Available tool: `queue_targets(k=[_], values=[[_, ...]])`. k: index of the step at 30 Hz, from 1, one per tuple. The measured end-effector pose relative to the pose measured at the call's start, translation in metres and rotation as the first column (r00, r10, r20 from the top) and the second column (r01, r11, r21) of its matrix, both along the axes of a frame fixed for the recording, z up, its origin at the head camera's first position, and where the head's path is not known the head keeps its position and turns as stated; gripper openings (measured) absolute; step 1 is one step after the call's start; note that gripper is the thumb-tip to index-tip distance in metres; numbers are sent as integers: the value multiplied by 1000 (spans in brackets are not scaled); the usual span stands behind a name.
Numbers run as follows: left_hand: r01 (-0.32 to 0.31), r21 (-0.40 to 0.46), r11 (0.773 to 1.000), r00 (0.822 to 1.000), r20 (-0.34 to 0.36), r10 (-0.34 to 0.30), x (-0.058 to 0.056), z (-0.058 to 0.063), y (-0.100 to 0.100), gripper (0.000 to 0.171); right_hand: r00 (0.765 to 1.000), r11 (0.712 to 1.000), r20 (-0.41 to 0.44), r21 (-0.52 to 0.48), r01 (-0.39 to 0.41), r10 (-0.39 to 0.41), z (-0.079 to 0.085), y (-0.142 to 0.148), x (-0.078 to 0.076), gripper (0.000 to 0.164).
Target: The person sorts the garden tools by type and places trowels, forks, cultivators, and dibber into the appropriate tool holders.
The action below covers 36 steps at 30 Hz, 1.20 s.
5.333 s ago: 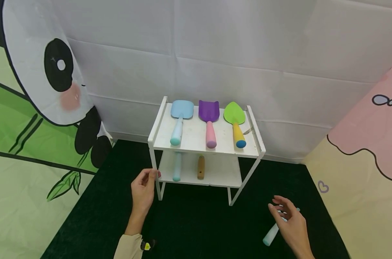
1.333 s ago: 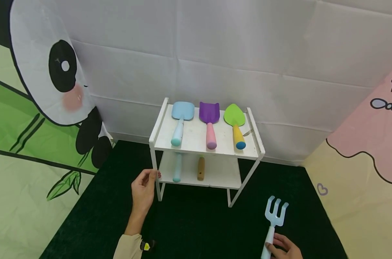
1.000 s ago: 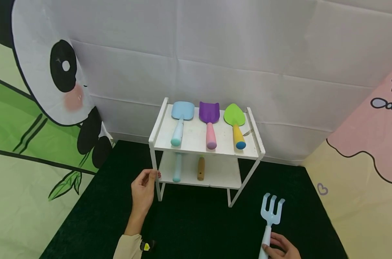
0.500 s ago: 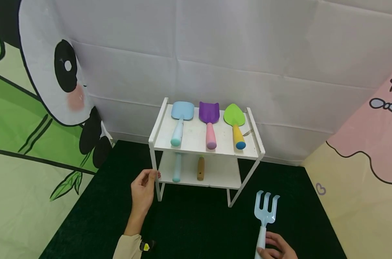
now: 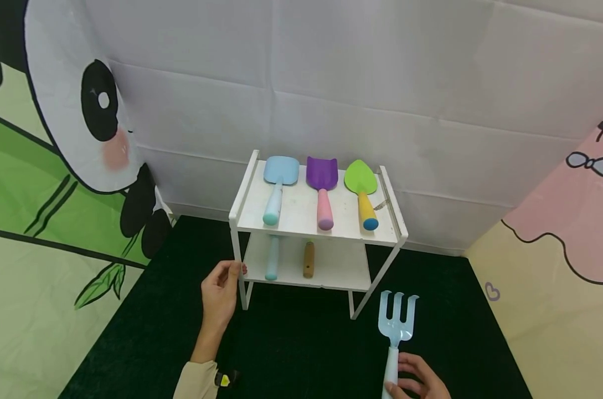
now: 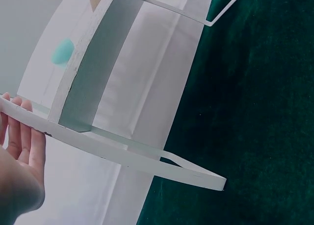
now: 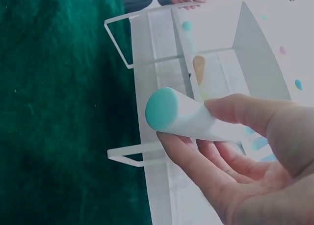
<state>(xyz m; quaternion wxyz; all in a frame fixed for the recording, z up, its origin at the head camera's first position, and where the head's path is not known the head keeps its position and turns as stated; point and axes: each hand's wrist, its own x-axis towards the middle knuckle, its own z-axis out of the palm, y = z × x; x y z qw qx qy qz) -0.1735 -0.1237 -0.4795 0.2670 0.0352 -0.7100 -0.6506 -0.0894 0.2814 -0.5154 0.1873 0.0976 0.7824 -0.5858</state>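
Note:
My right hand (image 5: 421,377) holds a light-blue garden hand fork (image 5: 397,327) by its pale handle, tines pointing up and away, to the right in front of a white two-tier shelf (image 5: 298,208). In the right wrist view, thumb and fingers pinch the fork's handle (image 7: 191,114), whose turquoise end faces the camera. My left hand (image 5: 218,296) grips the shelf's front left leg (image 5: 244,293) at lower-tier height. From the left wrist, its fingers (image 6: 37,154) show curled behind the white side frame (image 6: 103,149).
On the top tier lie a blue spade (image 5: 281,170), a purple shovel (image 5: 321,173) and a green trowel (image 5: 360,176), handles forward. Below, a light-blue handle (image 5: 272,260) and a wooden handle (image 5: 309,260) show, their heads hidden. Dark green carpet (image 5: 301,343) surrounds the shelf; a white wall sheet (image 5: 331,83) hangs behind.
The fork, earlier lying on the carpet under my right hand, is now held up in it. Over the last second, hand and fork have moved left towards the shelf. My left hand stays put.

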Motion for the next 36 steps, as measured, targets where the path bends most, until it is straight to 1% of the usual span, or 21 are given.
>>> queue_targets(k=[2,6,13,21,28,36], values=[[3,-5,1000,1000,5,-3,3,6,2,27,1000,1000,-6,-8,-16,16,1,-4,0,74],[6,-3,1000,1000,9,-6,4,9,3,28,999,998,-10,-32,-48,47,6,-12,-2,73],[4,0,1000,1000,3,-4,2,8,3,28,993,993,-22,-38,-113,113,22,-25,-5,71],[3,-1,1000,1000,4,-3,2,5,3,28,978,983,-102,-4,-182,181,35,-38,-10,69],[8,-4,1000,1000,-1,-8,2,5,3,26,958,972,-164,41,-231,234,37,-44,-18,67],[7,-1,1000,1000,-2,-7,1,4,3,27,952,970,-184,55,-238,244,40,-52,-28,65]])
